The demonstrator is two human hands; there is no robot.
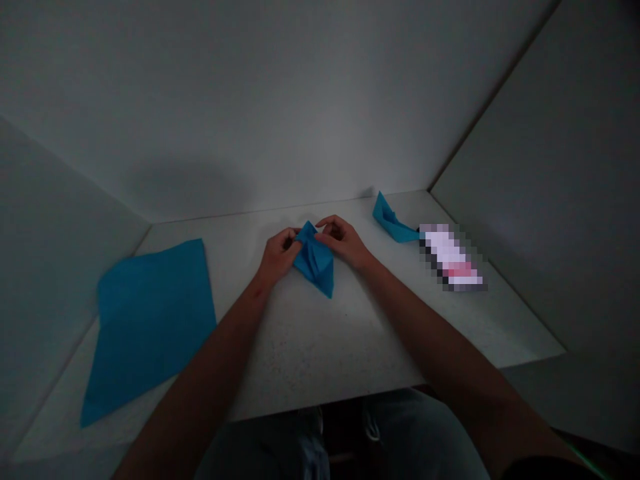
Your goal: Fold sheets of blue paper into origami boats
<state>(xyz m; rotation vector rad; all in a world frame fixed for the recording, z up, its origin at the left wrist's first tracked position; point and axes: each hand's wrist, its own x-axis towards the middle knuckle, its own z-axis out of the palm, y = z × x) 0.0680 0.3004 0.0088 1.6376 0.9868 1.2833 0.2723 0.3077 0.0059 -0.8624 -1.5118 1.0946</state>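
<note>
A folded piece of blue paper [320,265], roughly diamond-shaped with layered creases, is held between my hands over the middle of the white table. My left hand [278,255] pinches its left edge between thumb and fingers. At the upper right side, my right hand [345,241] has its thumb on the paper and its index finger curled just above; the fingers behind are partly hidden. Farther back on the right rests a folded blue paper boat [395,223], its pointed ends raised.
A large flat blue sheet [155,327] lies on the table's left, partly behind my left forearm. A pixelated phone-like object [453,259] is on the right, touching or close to the boat's tip. Walls enclose the white table [310,353] at the back and both sides.
</note>
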